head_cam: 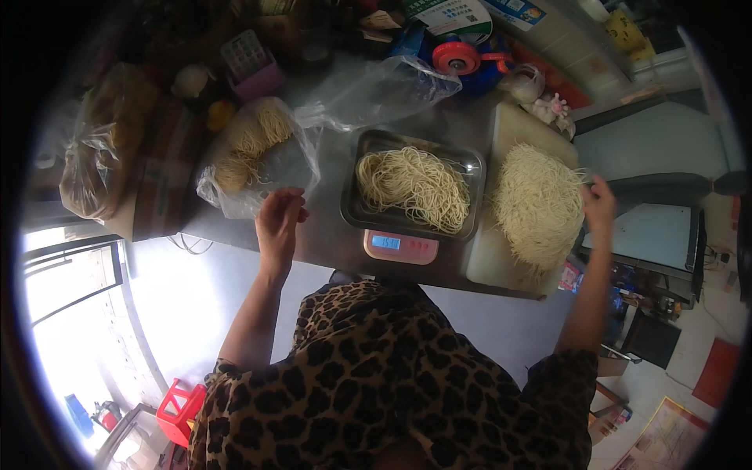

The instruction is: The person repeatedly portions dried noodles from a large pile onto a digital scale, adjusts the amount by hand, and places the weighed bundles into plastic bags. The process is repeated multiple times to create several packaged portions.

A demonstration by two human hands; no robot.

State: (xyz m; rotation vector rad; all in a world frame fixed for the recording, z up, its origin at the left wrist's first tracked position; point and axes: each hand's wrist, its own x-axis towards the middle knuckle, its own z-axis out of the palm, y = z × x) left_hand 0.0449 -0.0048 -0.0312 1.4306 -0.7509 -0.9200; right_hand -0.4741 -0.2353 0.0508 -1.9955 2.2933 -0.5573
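Pale noodles lie in a dark metal tray, which rests on a digital kitchen scale with a lit display. To its left, bundles of noodles sit in an open clear plastic bag. My left hand is just at the bag's near edge, fingers curled; whether it pinches the plastic is unclear. A large heap of loose noodles covers much of a white cutting board on the right. My right hand, slightly blurred, is at the heap's right edge with its fingers bent; its grip is hard to make out.
Behind the tray, another clear plastic bag lies on the metal table. A cardboard box and a filled plastic bag stand at the left. A red tape dispenser is at the back. A screen stands right of the board.
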